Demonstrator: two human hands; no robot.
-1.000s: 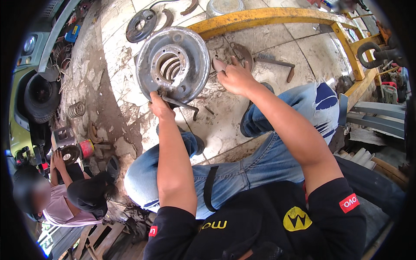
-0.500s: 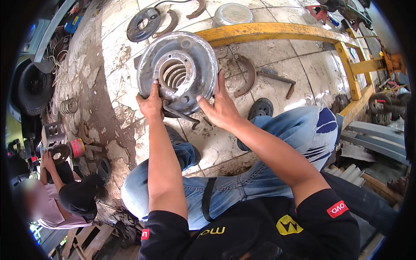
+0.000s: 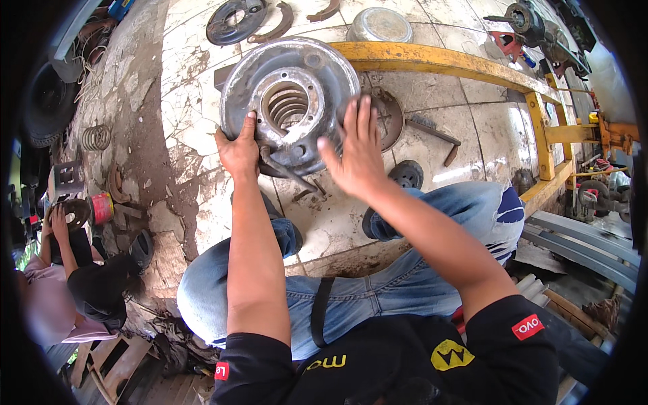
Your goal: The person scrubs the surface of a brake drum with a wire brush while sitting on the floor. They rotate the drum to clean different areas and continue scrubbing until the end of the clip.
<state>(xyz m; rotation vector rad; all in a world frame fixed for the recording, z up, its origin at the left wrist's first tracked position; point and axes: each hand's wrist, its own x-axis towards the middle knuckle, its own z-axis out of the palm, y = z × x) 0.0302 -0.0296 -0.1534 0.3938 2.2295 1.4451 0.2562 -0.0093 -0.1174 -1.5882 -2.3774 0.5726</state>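
Observation:
A dark, worn brake backing plate (image 3: 329,94) with a round flanged opening is tilted up in front of me. Through its opening shows a coil spring (image 3: 289,102). My left hand (image 3: 238,147) grips the plate's lower left edge, thumb on the front face beside the opening. At its lower right edge my right hand (image 3: 361,152) is spread flat, fingers apart and slightly blurred; whether it touches the plate I cannot tell. A bent metal lever (image 3: 287,169) sticks out below the plate. Just beyond my right hand a curved brake shoe (image 3: 395,121) lies on the tiles.
A yellow metal frame (image 3: 445,61) crosses behind the plate. A wire brush (image 3: 435,131), a round metal pan (image 3: 380,25), another backing plate (image 3: 233,23) and loose brake shoes (image 3: 275,27) lie around. At left a person (image 3: 81,270) handles a round part.
My right hand has come off its hold on the plate's right edge and opened flat. The plate sits slightly further right in view, still held by my left hand.

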